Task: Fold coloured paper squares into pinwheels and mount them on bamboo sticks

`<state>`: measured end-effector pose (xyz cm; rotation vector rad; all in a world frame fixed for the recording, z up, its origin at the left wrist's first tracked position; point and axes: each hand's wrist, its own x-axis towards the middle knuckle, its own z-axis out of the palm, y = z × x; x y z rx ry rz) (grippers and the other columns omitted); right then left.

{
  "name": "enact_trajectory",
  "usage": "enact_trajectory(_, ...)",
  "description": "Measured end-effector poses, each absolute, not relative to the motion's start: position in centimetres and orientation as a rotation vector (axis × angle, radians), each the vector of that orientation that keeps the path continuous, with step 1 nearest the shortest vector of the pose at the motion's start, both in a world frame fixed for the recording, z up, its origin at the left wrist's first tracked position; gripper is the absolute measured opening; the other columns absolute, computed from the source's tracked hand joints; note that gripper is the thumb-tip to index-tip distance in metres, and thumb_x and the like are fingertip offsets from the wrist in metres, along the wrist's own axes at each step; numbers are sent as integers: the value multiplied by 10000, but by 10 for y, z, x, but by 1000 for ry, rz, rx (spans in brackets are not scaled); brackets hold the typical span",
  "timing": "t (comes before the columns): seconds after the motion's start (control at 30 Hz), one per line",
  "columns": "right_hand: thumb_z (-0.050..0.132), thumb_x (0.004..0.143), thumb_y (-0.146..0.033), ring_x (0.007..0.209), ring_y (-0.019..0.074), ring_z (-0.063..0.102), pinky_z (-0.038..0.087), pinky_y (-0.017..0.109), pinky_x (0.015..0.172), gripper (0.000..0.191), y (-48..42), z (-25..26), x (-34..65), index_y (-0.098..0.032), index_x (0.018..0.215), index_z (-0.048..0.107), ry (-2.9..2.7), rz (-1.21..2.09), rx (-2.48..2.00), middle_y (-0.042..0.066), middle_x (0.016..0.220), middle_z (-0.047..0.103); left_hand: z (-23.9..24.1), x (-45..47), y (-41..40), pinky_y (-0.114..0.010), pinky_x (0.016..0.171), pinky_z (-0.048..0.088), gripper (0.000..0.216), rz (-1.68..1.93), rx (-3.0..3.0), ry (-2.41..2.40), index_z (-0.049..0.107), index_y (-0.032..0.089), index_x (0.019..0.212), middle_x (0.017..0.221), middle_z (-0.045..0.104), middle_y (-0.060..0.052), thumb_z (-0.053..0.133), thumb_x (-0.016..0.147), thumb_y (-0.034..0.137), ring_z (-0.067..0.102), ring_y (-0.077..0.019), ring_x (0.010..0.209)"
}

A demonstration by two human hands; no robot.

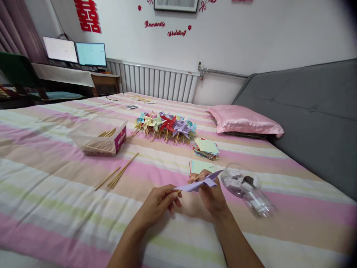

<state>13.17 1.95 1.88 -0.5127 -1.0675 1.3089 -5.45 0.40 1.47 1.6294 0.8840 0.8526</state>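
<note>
A purple paper pinwheel (pixel 192 186) is held between my two hands over the bed. My left hand (pixel 160 204) pinches a thin wooden stick at the pinwheel's left side, with the thumb and fingers pressed together. My right hand (pixel 210 195) is closed on the pinwheel's right part, the fingers curled around its paper blades. How the stick meets the paper is partly hidden by the fingers. Just beyond my right hand lie some loose paper squares (pixel 202 166). To the right sit a clear plastic bag (pixel 232 182) and a clear plastic jar (pixel 259 203).
Finished-looking pinwheels (pixel 167 124) are bunched in the middle of the bed. Behind the squares lies a stack of coloured paper (pixel 206 147). A clear tub (pixel 92 134) holds sticks; several loose sticks (pixel 122 172) lie before it. A pink pillow (pixel 245 121) rests by the headboard (pixel 306 111).
</note>
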Motion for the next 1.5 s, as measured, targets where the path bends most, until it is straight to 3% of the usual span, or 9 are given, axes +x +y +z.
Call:
enact_trajectory(0.2,822,617,-398,742,212,638,462,401,795,261,19,20,131,-233,671,628,-1043,1340,-476,10,709,702,13,-55,4,-231,548,440,292,846,1668,881,624,147,829,738,668,-45,452,906,369,543,-108,542)
enact_trajectory(0.6,839,567,-437,697,202,650,485,380,781,364,18,21,132,-226,675,563,-1017,1337,-537,-18,640,646,18,-52,2,-209,510,382,281,810,1722,928,618,159,819,690,664,-26,443,906,360,493,-98,510)
enact_trajectory(0.87,834,581,-431,672,190,641,493,369,773,400,21,18,131,-238,800,559,-976,1323,-579,-32,630,640,13,-47,2,-211,496,365,275,821,1687,929,599,168,831,682,671,-25,443,902,383,469,-93,486)
enact_trajectory(1.17,715,702,-498,902,198,622,448,332,865,423,29,14,130,-244,1020,598,-939,1261,-539,38,961,685,19,-42,2,-207,445,353,344,879,1345,854,532,152,831,670,689,-59,496,858,493,471,-79,408)
enact_trajectory(1.3,680,735,-494,869,203,626,457,341,858,353,31,14,131,-228,960,622,-919,1261,-545,51,947,686,20,-44,2,-207,438,348,356,865,1320,844,535,153,839,661,687,-57,512,848,508,476,-79,397)
enact_trajectory(1.5,769,669,-368,793,176,619,483,313,777,289,37,8,130,-204,886,668,-841,1227,-646,29,864,691,11,-43,5,-198,416,298,356,787,1388,869,535,152,853,647,691,-67,468,877,501,457,-74,392)
